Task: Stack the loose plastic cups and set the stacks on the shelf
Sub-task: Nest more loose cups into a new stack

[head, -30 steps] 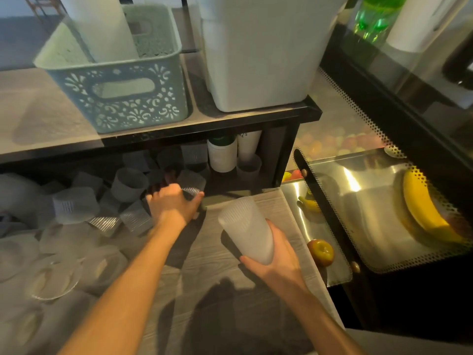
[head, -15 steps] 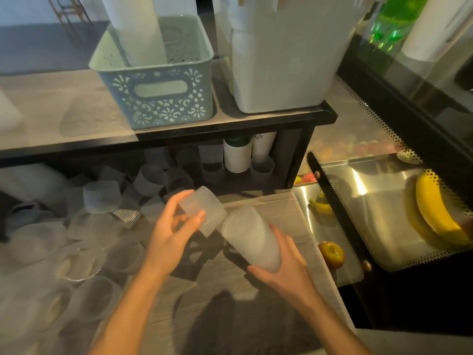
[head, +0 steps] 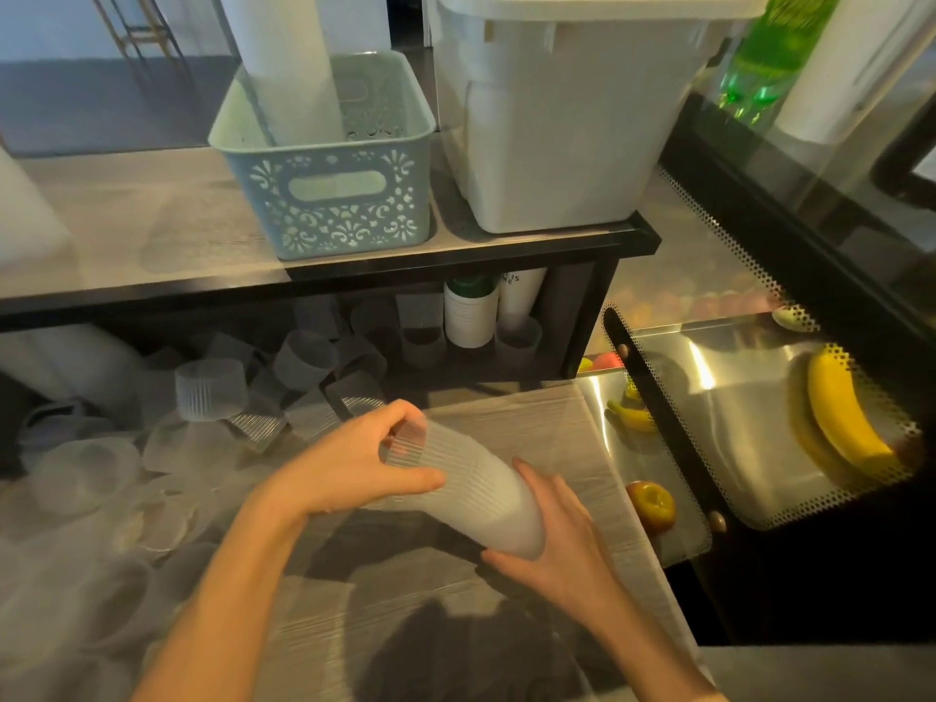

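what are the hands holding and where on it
Both hold one stack of ribbed cups: the left hand grips its upper end, the right hand its lower end.

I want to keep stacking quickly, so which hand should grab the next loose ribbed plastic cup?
Left. The left hand only pinches the top of the frosted ribbed plastic cup stack and is next to the loose clear ribbed cups; the right hand cradles the stack's base.
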Demonstrator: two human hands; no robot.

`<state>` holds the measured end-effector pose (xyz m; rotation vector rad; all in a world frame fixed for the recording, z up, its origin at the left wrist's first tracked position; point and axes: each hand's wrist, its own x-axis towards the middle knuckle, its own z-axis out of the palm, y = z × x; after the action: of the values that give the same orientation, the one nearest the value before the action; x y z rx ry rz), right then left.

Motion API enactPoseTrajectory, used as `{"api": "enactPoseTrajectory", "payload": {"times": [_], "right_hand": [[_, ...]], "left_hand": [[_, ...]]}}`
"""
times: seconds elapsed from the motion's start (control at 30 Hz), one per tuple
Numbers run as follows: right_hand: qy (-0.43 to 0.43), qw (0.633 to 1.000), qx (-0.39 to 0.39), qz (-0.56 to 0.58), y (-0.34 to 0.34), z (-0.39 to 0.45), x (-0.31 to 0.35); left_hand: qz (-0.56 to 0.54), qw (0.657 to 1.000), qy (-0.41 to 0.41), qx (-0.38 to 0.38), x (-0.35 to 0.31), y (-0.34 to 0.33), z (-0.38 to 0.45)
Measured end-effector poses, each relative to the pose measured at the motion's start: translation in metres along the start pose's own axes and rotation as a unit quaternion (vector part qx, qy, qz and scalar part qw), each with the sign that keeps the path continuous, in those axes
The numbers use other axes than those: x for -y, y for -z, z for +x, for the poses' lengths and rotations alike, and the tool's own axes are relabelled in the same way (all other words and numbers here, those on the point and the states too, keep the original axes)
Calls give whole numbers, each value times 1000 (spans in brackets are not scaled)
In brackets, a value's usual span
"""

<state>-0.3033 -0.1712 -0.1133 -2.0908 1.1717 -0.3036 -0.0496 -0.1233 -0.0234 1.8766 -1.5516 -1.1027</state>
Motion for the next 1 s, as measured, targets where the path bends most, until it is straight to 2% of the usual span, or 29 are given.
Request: {"api": "enactPoseTrajectory", "payload": {"times": [0.17,0.27,0.37,0.43,0.53,0.6,0.7,0.9,1.0], "right_hand": [[6,1000,22,-9,-4,-4,3],[0,1000,10,6,-8,-3,5],[-8,1000,-12,27,-6,0,6],[-12,999,-20,35,-4,2,6],[-22,998,-28,42,-2,1,1],[-36,997,-45,57,1,0,-4],[-77,991,-77,77,6,-2,-13],[-142,974,-162,73,19,4,-37],[-179,964,-187,61,25,13,-42]], "left_hand": [[77,995,14,54,-3,6,2],[91,995,25,39,-7,-3,5],[-7,1000,11,0,-10,-20,7],[-89,996,6,-3,-10,-31,8],[-147,989,1,-4,-10,-40,11],[-202,979,11,-16,-13,-42,20],[-274,958,39,-78,-18,-47,53],[-228,950,109,-186,-14,-65,160],[-164,958,157,-174,-12,-74,196]]}}
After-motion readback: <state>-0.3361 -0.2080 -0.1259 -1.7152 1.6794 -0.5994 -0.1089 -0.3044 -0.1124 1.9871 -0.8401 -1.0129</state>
